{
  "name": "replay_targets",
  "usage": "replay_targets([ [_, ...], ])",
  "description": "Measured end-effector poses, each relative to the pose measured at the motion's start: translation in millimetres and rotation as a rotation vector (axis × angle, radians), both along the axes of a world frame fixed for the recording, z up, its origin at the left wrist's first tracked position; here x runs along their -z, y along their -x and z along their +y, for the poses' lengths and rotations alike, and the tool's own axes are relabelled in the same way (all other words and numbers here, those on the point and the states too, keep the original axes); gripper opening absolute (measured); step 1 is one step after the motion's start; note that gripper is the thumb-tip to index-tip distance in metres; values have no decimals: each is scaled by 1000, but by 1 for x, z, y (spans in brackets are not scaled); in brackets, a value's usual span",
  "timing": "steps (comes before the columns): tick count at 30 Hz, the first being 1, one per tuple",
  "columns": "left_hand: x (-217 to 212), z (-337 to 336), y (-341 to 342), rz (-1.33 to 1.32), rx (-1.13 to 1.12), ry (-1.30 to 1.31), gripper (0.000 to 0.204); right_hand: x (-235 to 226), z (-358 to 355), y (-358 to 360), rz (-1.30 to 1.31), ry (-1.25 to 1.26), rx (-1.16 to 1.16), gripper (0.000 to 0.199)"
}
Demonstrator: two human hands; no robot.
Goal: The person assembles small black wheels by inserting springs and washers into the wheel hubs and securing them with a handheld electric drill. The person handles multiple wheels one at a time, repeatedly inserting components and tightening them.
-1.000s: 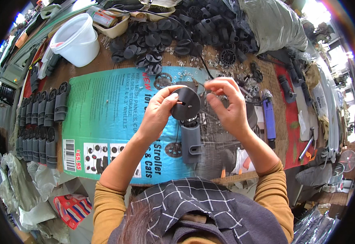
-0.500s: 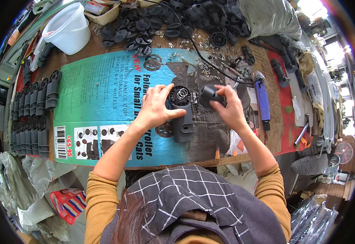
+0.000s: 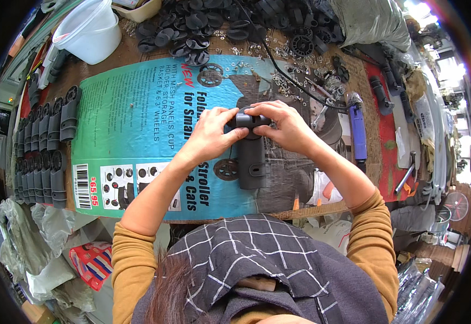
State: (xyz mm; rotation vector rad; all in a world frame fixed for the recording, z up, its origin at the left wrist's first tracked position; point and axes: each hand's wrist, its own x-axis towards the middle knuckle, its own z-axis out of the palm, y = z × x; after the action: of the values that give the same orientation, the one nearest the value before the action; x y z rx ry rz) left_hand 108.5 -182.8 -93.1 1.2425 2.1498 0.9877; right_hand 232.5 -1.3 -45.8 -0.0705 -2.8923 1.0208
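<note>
A dark grey plastic tube fitting (image 3: 253,164) lies lengthwise before me on a printed sheet (image 3: 122,129). Across its far end sits a short black plastic cap piece (image 3: 250,121), which hides the round head and the coiled spring. My left hand (image 3: 209,132) pinches this piece from the left with thumb and fingers. From the right, my right hand (image 3: 287,127) grips the same piece, its fingers bent over the top edge. Whether the piece is seated on the fitting or just rests there, I cannot tell.
Several finished-looking grey fittings (image 3: 52,121) stand in rows at the left. Black caps (image 3: 195,24) and small metal nuts (image 3: 295,81) lie scattered at the back. A blue power screwdriver (image 3: 358,132), its black cable (image 3: 270,59), a hammer (image 3: 406,171) and a white bucket (image 3: 92,40) are around.
My right hand has moved left and set the black cap piece over the fitting's far end, covering the spring. My left hand has shifted from the fitting's side onto the cap piece.
</note>
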Motion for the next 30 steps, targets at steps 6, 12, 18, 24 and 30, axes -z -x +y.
replay_targets([
  [6, -8, 8, 7, -88, 68, 52, 55, 6, 3, 1, -171, 384, 77, 45],
  [12, -25, 14, 1, -45, 41, 141, 56, 37, -12, -14, 106, 237, 123, 41],
  [18, -39, 53, 17, -709, -200, 463, 59, 62, -2, -24, 297, 428, 65, 37],
  [24, -48, 67, 11, -883, -261, 450, 27, 62, 0, -33, 357, 627, 58, 41],
  [30, -75, 40, -11, -651, -160, 62, 40, 25, -24, -54, 158, 1299, 302, 64],
])
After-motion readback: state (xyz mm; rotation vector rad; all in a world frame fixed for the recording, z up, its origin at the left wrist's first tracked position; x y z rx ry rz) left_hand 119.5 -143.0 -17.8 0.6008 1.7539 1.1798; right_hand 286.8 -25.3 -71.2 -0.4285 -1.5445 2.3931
